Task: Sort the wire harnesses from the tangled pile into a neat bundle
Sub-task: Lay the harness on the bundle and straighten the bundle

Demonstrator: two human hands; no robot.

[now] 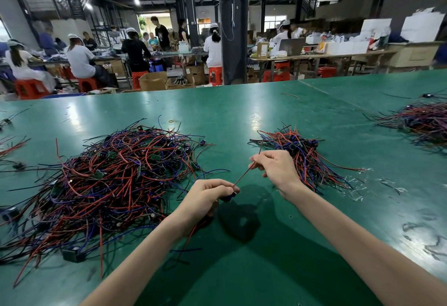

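Over a green table [242,116], a left hand [205,195] and a right hand [278,169] pinch a red wire [244,175] taut between them, with a large tangled pile [116,179] at left and a smaller bundle [307,158] just behind the right hand.

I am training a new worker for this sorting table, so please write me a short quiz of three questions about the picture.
1. True or false: the left hand and the right hand both hold the same red wire, which runs straight between them.
2. Where does the tangled pile lie? A: to the left of the hands. B: to the right of the hands. C: inside a cardboard box.
3. Fill in the missing word: the smaller bundle lies on the table just behind the ___ hand.

Key: 1 true; 2 A; 3 right.
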